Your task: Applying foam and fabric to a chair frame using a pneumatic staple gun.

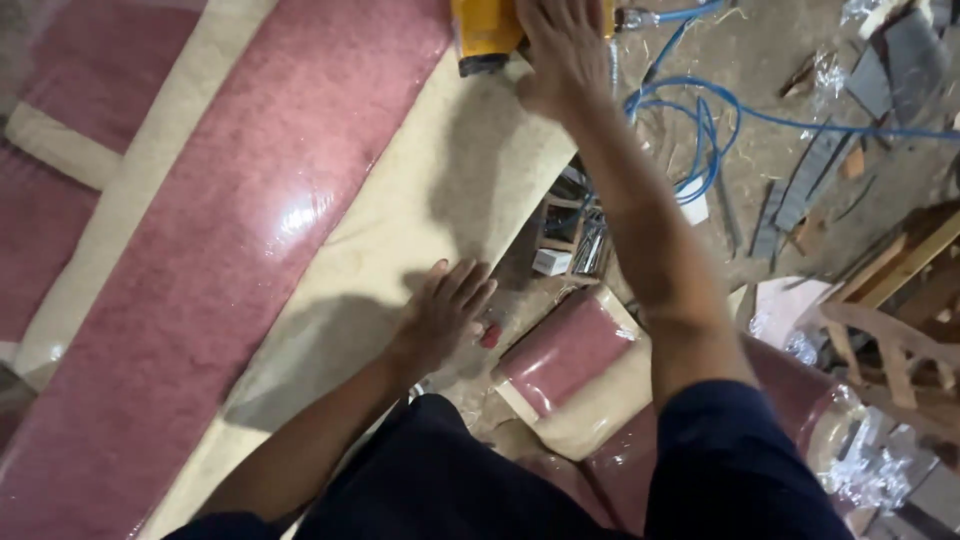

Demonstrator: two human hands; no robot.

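Note:
A long upholstered panel with a glossy dark pink strip point(230, 250) and a beige fabric border point(440, 200) lies slantwise before me. My right hand point(562, 50) reaches to its far edge and grips a yellow air-powered stapler point(487, 32), whose nose rests on the beige border. A blue coiled hose point(700, 120) runs from the tool across the floor. My left hand point(445, 310) lies flat with fingers spread on the beige fabric at the panel's near edge, holding nothing.
A smaller pink and beige cushion piece point(570, 355) lies by my knees. Small boxes of staples point(565, 240) sit on the dusty floor. Wooden frame parts point(890, 320) and crumpled clear plastic point(870, 460) are at the right. Another pink panel point(90, 80) lies at the far left.

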